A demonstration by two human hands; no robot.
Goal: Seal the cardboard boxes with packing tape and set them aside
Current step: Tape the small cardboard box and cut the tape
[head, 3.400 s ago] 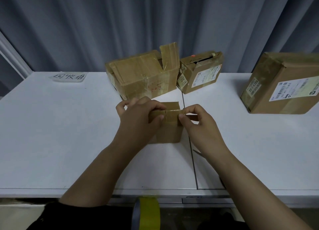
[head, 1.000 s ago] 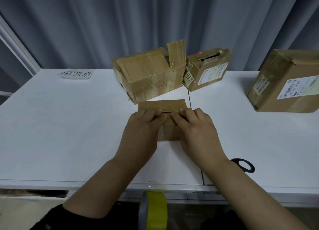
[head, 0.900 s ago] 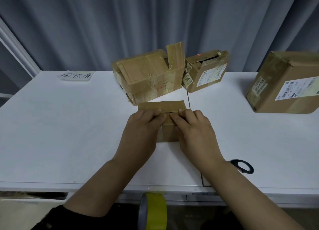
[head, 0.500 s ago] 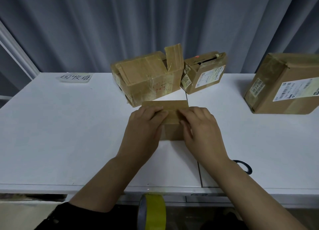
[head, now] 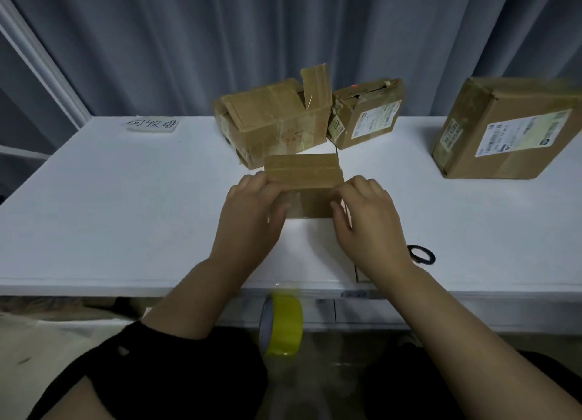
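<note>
Small box: the small cardboard box point(head: 304, 183) stands on the white bench point(head: 110, 215), in the middle of the frame. Its top is closed, and a strip of tape runs along its length.
Left hand: the left hand point(head: 252, 211) grips the left end of the small cardboard box. The fingers are curled over the upper edge and the thumb lies on the front face.
Right hand: the right hand point(head: 368, 218) grips the right end of the same box in the same manner, with the fingers at the upper corner and the thumb on the front. It is a little blurred.
Behind it: an open cardboard box point(head: 274, 123) lies just behind, nearly touching, with one flap point(head: 315, 82) standing upright.
Labelled box: a smaller labelled box point(head: 367, 114) stands tilted at the right side of the open one.
Far right: a large labelled box point(head: 510, 130) stands well apart, at the right edge of the frame.
Tape: a yellow tape roll point(head: 283, 325) is in the lower middle – below the front edge of the bench, between the two forearms.
Handle: a black ring handle point(head: 420, 254) lies on the bench just right of the right wrist – the rest of the tool is hidden.
Note: a handwritten paper note point(head: 153, 124) lies in the upper left of the bench.
Background: a grey curtain point(head: 189, 41) fills the top of the frame.
</note>
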